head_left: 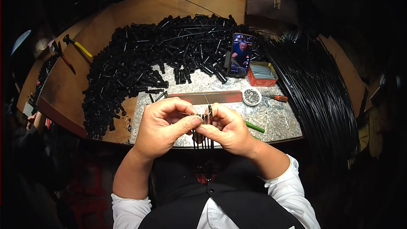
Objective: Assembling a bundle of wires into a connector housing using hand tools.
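My left hand [163,127] is closed in a pinch, a thin metal wire [185,113] showing between its fingers. Its thumb tip meets a small black part that looks like an umbrella runner [207,118]. My right hand [229,129] grips that runner between thumb and fingers, just above the table's front edge. Several thin black ribs [203,140] hang down below the runner. Fingers hide much of it, so I cannot tell exactly where the wire meets it.
Behind my hands lie a red-brown bar [199,97], a white cup [252,96] of small metal bits, a screwdriver [277,97] and a red box [262,75]. A green-handled tool [254,127] lies right. A phone [240,55] stands before heaped black tubes [140,51]; long black rods [313,89] are bundled right.
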The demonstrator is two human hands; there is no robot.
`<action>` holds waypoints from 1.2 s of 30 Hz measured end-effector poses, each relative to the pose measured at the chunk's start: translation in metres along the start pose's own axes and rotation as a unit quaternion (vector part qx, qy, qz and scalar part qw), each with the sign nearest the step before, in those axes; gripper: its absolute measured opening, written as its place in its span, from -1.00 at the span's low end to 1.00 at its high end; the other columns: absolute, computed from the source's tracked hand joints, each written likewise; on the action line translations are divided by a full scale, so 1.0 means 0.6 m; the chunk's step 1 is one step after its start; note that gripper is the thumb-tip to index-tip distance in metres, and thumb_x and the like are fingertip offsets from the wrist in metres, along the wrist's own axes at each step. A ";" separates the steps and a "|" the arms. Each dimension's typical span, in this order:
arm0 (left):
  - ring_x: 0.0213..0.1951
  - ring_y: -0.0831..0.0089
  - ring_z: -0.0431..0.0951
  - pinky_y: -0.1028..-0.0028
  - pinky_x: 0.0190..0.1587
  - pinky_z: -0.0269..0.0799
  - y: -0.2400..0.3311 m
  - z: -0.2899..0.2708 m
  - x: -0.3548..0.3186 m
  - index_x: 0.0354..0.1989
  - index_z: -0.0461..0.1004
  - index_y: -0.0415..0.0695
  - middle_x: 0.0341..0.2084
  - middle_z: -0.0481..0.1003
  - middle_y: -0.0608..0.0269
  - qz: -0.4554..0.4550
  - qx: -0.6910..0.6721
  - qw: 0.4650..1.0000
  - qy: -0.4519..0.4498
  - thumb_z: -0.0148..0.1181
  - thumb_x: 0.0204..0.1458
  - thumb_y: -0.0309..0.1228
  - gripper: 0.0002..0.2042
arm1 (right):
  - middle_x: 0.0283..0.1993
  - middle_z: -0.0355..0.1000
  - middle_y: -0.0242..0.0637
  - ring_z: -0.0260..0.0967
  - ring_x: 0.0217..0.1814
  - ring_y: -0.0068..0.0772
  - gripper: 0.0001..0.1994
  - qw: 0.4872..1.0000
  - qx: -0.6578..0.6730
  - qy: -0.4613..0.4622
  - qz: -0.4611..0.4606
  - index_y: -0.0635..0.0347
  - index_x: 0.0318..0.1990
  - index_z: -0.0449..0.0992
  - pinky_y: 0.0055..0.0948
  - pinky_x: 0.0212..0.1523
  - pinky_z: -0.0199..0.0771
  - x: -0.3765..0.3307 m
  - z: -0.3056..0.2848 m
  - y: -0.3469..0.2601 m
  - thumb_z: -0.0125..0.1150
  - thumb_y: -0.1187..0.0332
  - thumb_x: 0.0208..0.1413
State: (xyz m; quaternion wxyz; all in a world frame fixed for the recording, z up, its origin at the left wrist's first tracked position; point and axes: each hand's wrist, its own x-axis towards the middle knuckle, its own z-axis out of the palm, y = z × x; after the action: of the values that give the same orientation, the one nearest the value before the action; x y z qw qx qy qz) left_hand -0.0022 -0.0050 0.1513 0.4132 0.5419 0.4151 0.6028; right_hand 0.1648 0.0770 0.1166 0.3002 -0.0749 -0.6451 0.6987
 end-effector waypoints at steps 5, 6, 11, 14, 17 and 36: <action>-0.50 0.59 0.49 0.63 -0.44 0.44 0.000 0.006 0.001 -0.40 0.46 -0.31 -0.52 0.47 0.27 -0.008 -0.006 1.000 0.025 0.23 -0.08 -0.66 -0.91 | -0.28 0.38 -0.37 0.39 -0.24 -0.66 -0.88 1.000 -0.004 0.000 -0.003 0.27 -0.22 0.35 -0.59 -0.21 0.45 -0.001 -0.002 0.001 0.14 0.54 0.11; -0.50 0.59 0.49 0.63 -0.44 0.44 -0.001 0.006 0.001 -0.40 0.46 -0.31 -0.52 0.47 0.27 -0.008 -0.006 1.000 0.024 0.23 -0.08 -0.66 -0.91 | -0.28 0.38 -0.37 0.39 -0.24 -0.66 -0.88 1.000 -0.006 0.002 -0.004 0.27 -0.23 0.36 -0.59 -0.21 0.46 -0.001 -0.002 0.001 0.14 0.54 0.10; -0.48 0.56 0.50 0.63 -0.45 0.43 -0.004 0.006 0.001 -0.37 0.48 -0.32 -0.47 0.48 0.22 0.013 -0.010 1.000 0.021 0.22 -0.08 -0.68 -0.91 | -0.27 0.39 -0.36 0.39 -0.24 -0.65 -0.88 1.000 -0.017 -0.003 -0.011 0.29 -0.21 0.36 -0.60 -0.21 0.46 -0.002 -0.004 0.004 0.14 0.55 0.10; -0.36 0.59 0.51 0.62 -0.31 0.46 0.000 -0.002 0.003 -0.35 0.51 -0.33 -0.42 0.47 0.27 0.017 0.011 1.000 -0.020 0.23 -0.05 -0.64 -0.91 | -0.35 0.40 -0.37 0.38 -0.32 -0.68 -0.89 1.000 -0.023 0.006 -0.019 0.30 -0.24 0.35 -0.64 -0.31 0.43 0.000 0.002 0.001 0.14 0.53 0.11; -0.37 0.60 0.50 0.63 -0.33 0.44 -0.001 -0.003 0.003 -0.37 0.51 -0.33 -0.44 0.46 0.28 0.015 0.018 1.000 -0.015 0.23 -0.06 -0.64 -0.92 | -0.36 0.41 -0.35 0.39 -0.34 -0.67 -0.89 1.000 -0.026 0.003 -0.016 0.31 -0.23 0.35 -0.64 -0.33 0.43 0.001 -0.002 0.003 0.13 0.54 0.12; -0.48 0.61 0.48 0.62 -0.41 0.43 0.003 -0.007 0.003 -0.37 0.51 -0.33 -0.51 0.52 0.24 0.012 0.019 0.999 -0.025 0.17 0.02 -0.59 -0.95 | -0.36 0.42 -0.36 0.40 -0.35 -0.68 -0.89 0.999 -0.043 -0.008 0.003 0.30 -0.22 0.38 -0.66 -0.38 0.40 0.003 -0.004 0.006 0.14 0.54 0.11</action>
State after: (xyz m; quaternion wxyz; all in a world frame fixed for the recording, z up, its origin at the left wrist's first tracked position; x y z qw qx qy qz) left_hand -0.0067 -0.0040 0.1536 0.4062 0.5689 0.4095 0.5862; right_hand 0.1633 0.0800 0.1132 0.2897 -0.0842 -0.6768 0.6715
